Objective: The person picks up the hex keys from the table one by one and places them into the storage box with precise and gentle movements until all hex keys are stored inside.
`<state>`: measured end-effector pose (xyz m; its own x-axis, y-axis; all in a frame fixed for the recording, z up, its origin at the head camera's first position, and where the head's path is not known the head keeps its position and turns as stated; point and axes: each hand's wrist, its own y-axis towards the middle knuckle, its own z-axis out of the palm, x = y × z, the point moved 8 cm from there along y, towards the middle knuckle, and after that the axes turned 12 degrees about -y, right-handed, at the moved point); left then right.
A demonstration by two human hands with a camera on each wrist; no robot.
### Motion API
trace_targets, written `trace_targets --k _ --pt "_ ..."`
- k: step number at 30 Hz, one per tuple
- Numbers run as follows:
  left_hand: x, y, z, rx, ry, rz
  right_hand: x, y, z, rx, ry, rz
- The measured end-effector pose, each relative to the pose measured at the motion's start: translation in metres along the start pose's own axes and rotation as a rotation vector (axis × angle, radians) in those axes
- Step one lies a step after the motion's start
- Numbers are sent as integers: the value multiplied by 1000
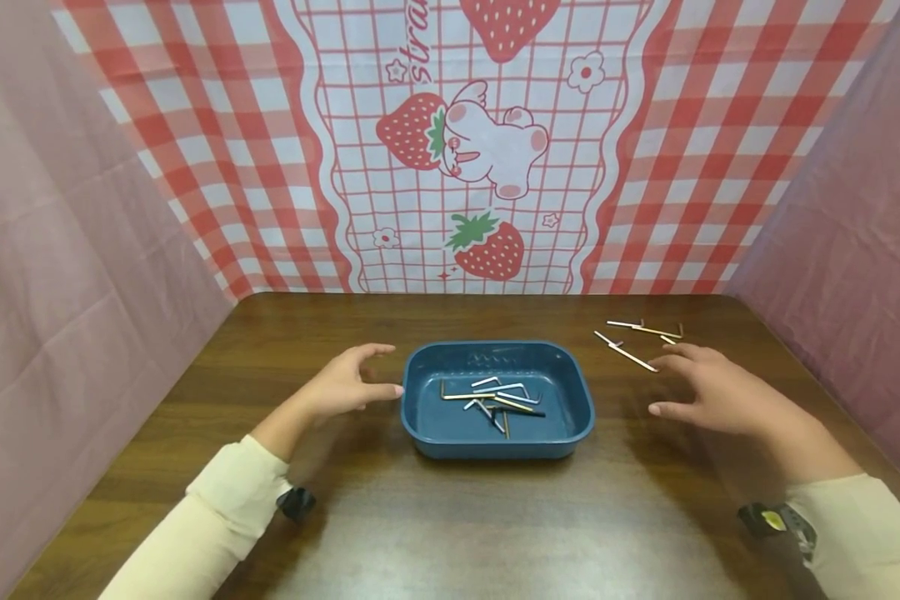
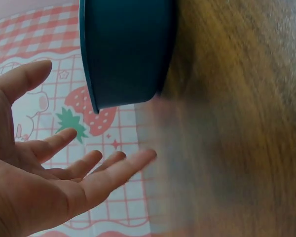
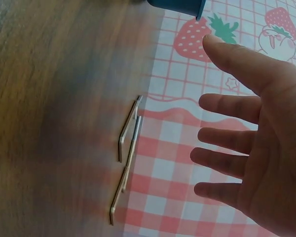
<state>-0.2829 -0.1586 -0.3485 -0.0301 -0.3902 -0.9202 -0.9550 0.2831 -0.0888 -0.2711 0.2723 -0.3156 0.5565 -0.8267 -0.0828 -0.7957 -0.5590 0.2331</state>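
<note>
My left hand (image 1: pixel 345 383) gapes wide beside the blue tray (image 1: pixel 495 451); my right hand (image 1: pixel 712 392) spreads open-fingered, hex keys (image 1: pixel 633 357) just beyond.

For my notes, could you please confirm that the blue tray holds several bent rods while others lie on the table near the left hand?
The side is wrong: the blue tray holds several bent rods while other rods lie on the table near the right hand, as the head view shows.

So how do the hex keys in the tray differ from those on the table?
The tray keys lie overlapping in one heap; the table keys are more spread out, near the right hand. More tray keys show than table keys. Both sets have bent silver and gold pieces.
</note>
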Motion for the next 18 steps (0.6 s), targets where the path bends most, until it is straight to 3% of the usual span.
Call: trace_targets --k 5,10,18 --pt "6 2 8 10 -208 -67 -1 5 1 -43 -5 -51" --pt "12 4 17 24 -339 -108 -4 11 2 -79 -14 -82" --pt "24 6 33 46 -538 -200 -13 21 6 -26 4 -60"
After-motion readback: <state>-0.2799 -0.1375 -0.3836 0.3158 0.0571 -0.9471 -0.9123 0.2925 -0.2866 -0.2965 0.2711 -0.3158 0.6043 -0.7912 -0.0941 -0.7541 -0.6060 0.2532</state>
